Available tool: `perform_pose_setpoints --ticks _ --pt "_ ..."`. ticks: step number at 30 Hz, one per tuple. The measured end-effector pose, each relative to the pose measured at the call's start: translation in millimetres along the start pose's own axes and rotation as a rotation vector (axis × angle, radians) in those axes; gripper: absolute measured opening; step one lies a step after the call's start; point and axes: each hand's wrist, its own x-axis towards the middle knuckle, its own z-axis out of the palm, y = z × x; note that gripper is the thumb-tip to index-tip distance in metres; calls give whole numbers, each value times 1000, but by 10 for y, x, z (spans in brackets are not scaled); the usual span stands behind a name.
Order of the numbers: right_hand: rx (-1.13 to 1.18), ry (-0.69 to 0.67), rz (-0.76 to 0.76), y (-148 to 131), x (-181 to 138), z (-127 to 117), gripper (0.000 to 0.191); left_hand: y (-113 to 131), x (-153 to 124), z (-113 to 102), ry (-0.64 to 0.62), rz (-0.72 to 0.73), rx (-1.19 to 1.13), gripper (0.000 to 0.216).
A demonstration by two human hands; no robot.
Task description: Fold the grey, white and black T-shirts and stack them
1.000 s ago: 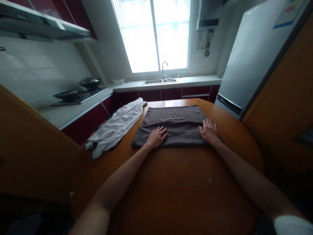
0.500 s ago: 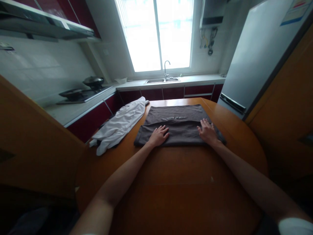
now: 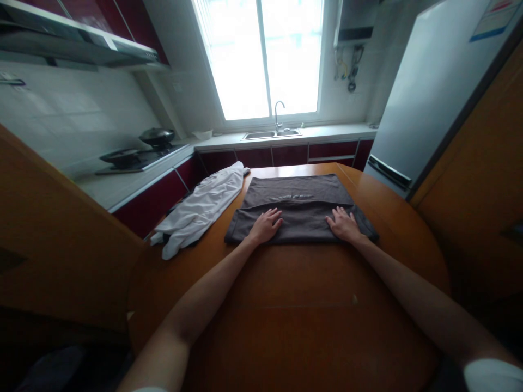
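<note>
- Head view, cloth item: one dark grey garment [image 3: 304,222], lying flat on a round-ended wooden table [image 3: 286,294], towards its far edge.
- Left hand [image 3: 265,225]: palm down on the garment's near band, fingers spread, grasping nothing.
- Right hand [image 3: 343,224]: palm down on the same band further right, fingers parted, grasping nothing.
- Done, as judged: near band apparently doubled back, its crease straight along the front.
- Left, as judged: far portion not folded over; a puckered or marked strip shows mid-cloth. Layers beneath: cannot tell.
- White cloth [image 3: 204,198]: loose, rumpled, unfolded, to the left, dark fabric [image 3: 246,172] under it.
- Edges: table's far edge just beyond the garment; curved right rim further off.
- Room: broad wood surface on the near side; narrow strip towards the white cloth; wider margin right.
</note>
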Motion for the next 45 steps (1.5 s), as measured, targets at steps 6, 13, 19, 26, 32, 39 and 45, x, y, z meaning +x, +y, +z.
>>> perform_pose_setpoints --ticks 6,13,19,26,32,39,45 --pt "166 118 -38 19 -32 -192 58 -78 21 -423 193 138 -260 42" --pt "313 318 -300 520 -201 -690 35 -503 -624 -1230 25 218 -159 38" --pt "210 279 -436 1127 -621 -689 33 -945 -1394 -1363 82 120 -8 37" --pt "35 242 -549 1496 -812 -487 35 -1066 -1634 -1126 39 107 92 40" --pt "-79 297 -567 1439 -854 -460 34 -1015 -1563 -1058 86 139 219 34" --pt "-132 353 -572 1303 -887 -482 27 -923 -1390 -1062 72 230 339 31" --pt "-70 360 -584 1259 -945 -603 26 -851 -1347 -1114 80 257 351 27"
